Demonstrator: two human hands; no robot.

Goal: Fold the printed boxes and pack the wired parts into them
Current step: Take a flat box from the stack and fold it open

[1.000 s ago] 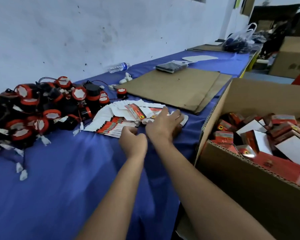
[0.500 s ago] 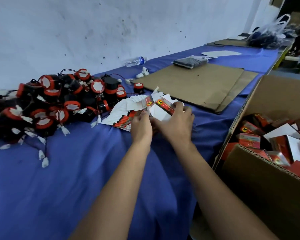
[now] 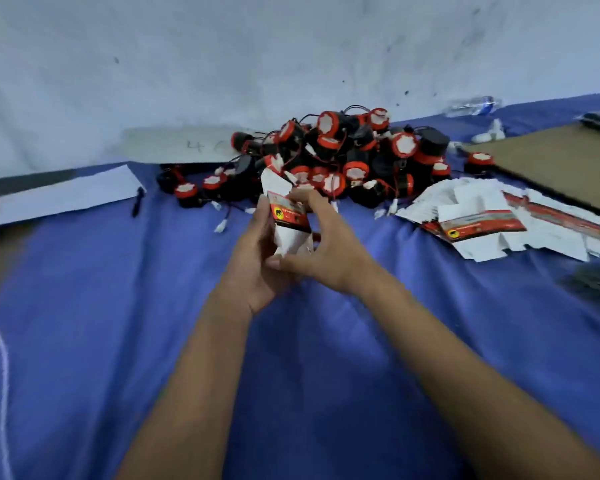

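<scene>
Both hands have lifted one printed box (image 3: 289,216) off the flat stack and now hold it above the blue bench (image 3: 84,306). The left hand (image 3: 253,261) grips its lower part, the fingers curled; the right hand (image 3: 326,251) pinches its edges. Behind lies the wired parts pile (image 3: 343,157); the flat box stack (image 3: 492,220) lies right.

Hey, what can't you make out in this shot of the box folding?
Head view only:
- Printed box: bottom flaps hidden by left hand and right hand.
- Box print: too blurred to read.
- Flat box stack: cut off by right edge.
- Wired parts pile: count unclear, overlapping.
</scene>
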